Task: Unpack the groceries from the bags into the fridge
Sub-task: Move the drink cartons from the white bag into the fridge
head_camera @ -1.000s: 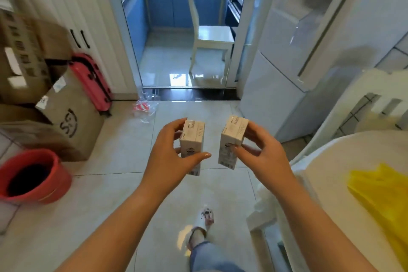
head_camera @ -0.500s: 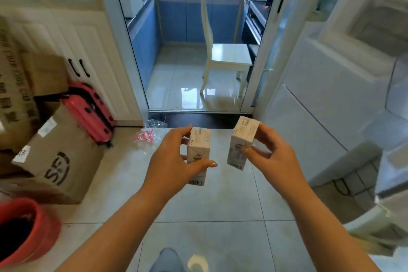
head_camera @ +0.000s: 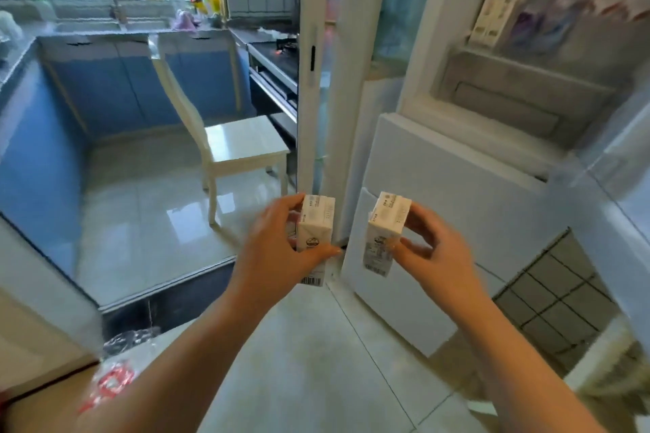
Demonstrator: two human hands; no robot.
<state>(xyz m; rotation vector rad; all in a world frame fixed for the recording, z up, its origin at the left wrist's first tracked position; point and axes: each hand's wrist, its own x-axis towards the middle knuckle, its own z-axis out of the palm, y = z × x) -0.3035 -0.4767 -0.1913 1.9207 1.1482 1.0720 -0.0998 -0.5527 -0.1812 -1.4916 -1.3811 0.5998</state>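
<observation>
My left hand (head_camera: 278, 253) grips a small white carton (head_camera: 315, 225) upright, thumb across its lower front. My right hand (head_camera: 434, 250) pinches a second white carton (head_camera: 385, 228), tilted slightly left. Both cartons are held side by side in front of the white fridge (head_camera: 439, 207). The fridge's upper compartment stands open at the upper right; on its shelf (head_camera: 520, 63) are two white cartons (head_camera: 490, 19) and purple packages (head_camera: 548, 21), all blurred.
A white chair (head_camera: 232, 148) stands on the kitchen floor beyond a sliding-door frame (head_camera: 316, 81). Blue cabinets (head_camera: 116, 88) line the kitchen. A crumpled plastic bag (head_camera: 119, 366) lies on the floor at lower left. Dark wall tiles (head_camera: 559, 295) show right of the fridge.
The view has swung up and right, and I have come closer to the fridge; its open upper compartment is now in sight. Both hands keep their cartons. The boxes and red bucket left the view.
</observation>
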